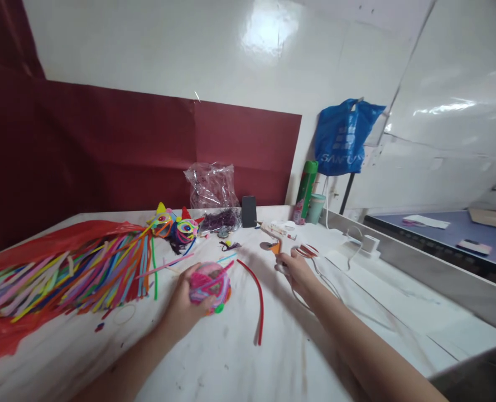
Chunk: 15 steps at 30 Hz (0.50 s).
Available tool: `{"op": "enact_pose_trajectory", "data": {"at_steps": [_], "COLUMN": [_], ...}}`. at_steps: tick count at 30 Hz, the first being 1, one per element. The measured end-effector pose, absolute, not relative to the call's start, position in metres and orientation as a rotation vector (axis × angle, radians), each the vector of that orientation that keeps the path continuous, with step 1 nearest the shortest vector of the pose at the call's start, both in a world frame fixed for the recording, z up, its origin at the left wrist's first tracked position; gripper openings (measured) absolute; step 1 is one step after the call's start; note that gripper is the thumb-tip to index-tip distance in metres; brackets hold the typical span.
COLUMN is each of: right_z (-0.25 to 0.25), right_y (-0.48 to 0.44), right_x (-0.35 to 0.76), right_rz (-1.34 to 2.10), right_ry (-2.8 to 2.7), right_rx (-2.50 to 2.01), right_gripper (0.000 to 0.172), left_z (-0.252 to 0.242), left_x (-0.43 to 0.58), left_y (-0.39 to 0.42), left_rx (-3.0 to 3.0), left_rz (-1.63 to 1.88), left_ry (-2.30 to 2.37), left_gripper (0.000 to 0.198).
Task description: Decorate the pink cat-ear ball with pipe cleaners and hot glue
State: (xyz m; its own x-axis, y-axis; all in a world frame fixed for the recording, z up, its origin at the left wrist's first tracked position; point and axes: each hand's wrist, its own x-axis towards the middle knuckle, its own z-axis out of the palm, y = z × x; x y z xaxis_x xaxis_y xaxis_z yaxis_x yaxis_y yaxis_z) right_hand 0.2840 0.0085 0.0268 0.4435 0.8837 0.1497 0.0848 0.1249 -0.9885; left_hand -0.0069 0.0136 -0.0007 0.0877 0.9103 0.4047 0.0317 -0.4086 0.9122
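Observation:
My left hand (184, 307) is wrapped round a ball (209, 283) covered in pink and multicoloured pipe cleaners, with a green spot low on its right side. My right hand (292, 269) grips the handle of a white glue gun (284, 244), its nozzle toward the upper left. Between the hands a curved red pipe cleaner (259, 296) lies on the white table (214, 363). A short blue pipe cleaner (226, 257) is just behind the ball. Red-handled scissors (307, 250) lie beside the glue gun.
Many coloured pipe cleaners (76, 273) lie on red plastic at the left, near two decorated balls (174, 226). Behind stand a clear bag (212, 187), dark phone (249, 211), green can (306, 190) and cup (316, 209). A cable (331, 287) trails at right.

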Motion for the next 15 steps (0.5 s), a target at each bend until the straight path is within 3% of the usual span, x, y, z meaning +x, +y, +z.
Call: {"op": "enact_pose_trajectory", "data": {"at_steps": [7,15], "right_z": [0.033,0.021], "right_y": [-0.011,-0.04], "right_x": [0.265,0.263], "right_rz": [0.94,0.979], "right_ry": [-1.03,-1.319], "right_rx": [-1.077,-1.277], "right_gripper": [0.023,0.039], "left_z": [-0.008,-0.005], "left_x": [-0.004,-0.002], "left_y": [0.006,0.015], "left_rx": [1.978,1.41], "left_rz": [1.433,1.274], "left_ry": [0.99,1.022], "left_gripper": [0.079,0.08]}}
